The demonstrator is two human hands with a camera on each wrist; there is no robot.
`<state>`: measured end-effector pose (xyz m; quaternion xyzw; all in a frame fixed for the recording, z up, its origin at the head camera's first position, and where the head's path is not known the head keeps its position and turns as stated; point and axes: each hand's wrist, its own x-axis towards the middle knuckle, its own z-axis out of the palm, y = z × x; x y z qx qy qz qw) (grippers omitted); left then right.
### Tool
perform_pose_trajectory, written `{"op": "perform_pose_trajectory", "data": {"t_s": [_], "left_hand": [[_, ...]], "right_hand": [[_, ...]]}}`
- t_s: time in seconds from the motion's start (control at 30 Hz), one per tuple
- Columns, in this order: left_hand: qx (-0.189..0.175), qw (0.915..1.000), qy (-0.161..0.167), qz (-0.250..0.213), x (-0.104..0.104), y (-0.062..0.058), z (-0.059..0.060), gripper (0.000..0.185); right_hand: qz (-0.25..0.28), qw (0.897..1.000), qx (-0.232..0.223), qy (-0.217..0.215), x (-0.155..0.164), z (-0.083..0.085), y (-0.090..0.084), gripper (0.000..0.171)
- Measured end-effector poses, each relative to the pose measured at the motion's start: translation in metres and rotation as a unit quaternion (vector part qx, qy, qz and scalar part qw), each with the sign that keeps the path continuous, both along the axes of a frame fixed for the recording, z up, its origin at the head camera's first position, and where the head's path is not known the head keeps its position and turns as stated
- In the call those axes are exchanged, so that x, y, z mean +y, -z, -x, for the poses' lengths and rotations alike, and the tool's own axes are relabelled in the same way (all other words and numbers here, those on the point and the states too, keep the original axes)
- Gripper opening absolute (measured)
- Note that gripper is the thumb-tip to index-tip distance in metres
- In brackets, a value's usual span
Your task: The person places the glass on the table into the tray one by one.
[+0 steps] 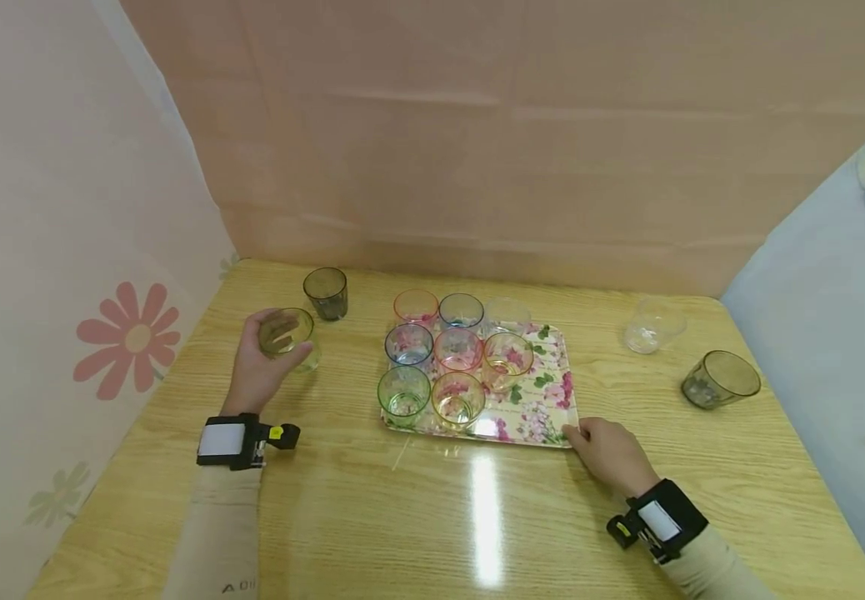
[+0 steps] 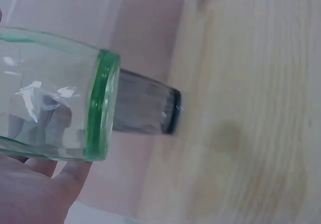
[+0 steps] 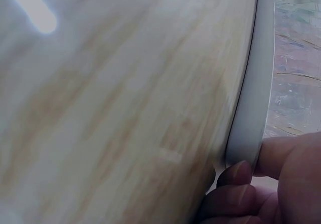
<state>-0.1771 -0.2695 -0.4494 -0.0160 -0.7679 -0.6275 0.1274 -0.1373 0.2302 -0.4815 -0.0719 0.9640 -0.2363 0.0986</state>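
My left hand (image 1: pixel 254 367) grips a green-tinted glass (image 1: pixel 299 333), thumb on one side and fingers around the other. In the left wrist view the glass (image 2: pixel 50 98) shows a thick green base, with a grey glass (image 2: pixel 143 103) behind it. My right hand (image 1: pixel 612 454) pinches the near right corner of a flowered tray (image 1: pixel 552 392); the right wrist view shows thumb and fingers on its pale rim (image 3: pixel 253 93). Standing on the tray's left and middle are several coloured glasses, among them a green one (image 1: pixel 404 393) and a yellow one (image 1: pixel 458 400) in front.
Behind the held glass stands the dark grey glass (image 1: pixel 326 293). At the right are a clear glass (image 1: pixel 652 327) and another dark grey glass (image 1: pixel 719 381). A peach cloth wall (image 1: pixel 477 150) closes off the back of the wooden table (image 1: pixel 372 517), with patterned cloths at both sides.
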Motion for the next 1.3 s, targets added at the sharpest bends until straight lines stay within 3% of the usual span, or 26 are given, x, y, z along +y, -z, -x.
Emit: {"op": "perform_pose_trajectory", "data": {"t_s": [0.3,0.73,1.0,1.17,1.3], "left_hand": [[0.029,0.9963,0.077,0.026,0.026,-0.019,-0.012,0.064],[0.014,0.9885,0.136,0.064,0.076,-0.045,-0.034,0.072],[0.013,0.9843,0.153,0.086,0.101,-0.046,-0.046,0.074],[0.024,0.9817,0.173,0.076,0.11,-0.046,-0.052,0.073],[0.032,0.9777,0.198,0.062,0.117,-0.047,-0.056,0.075]], "right_hand": [[0.001,1.0,0.003,-0.001,0.001,0.0,0.001,0.044],[-0.002,1.0,-0.011,0.002,-0.001,-0.001,-0.005,0.044],[-0.005,1.0,-0.014,0.01,-0.002,-0.001,-0.004,0.045],[0.007,0.999,-0.028,0.039,0.001,0.002,-0.006,0.049],[0.04,0.995,0.041,0.078,0.001,0.006,-0.012,0.051]]}}
